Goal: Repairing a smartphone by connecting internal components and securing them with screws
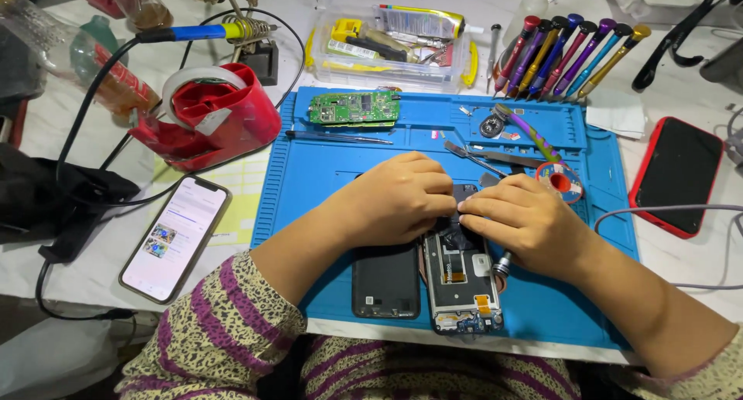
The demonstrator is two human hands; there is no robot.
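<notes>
Green circuit board (354, 107) on blue mat (309, 176); red tape dispenser (220, 114); screwdrivers (569, 52).

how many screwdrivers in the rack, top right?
8 in the rack: one red-capped, six purple or blue-capped, one yellow-capped. Another may lie under the right hand; only its tip shows.

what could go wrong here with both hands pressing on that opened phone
1. Both hands, left hand and right hand, pinch at the top of the opened phone; its bare orange ribbon cables could tear if a finger slips.
2. The black back cover lies right beside the phone and partly off the blue mat; a forearm might nudge it off the table edge.
3. The screwdriver under the right hand could roll.
</notes>
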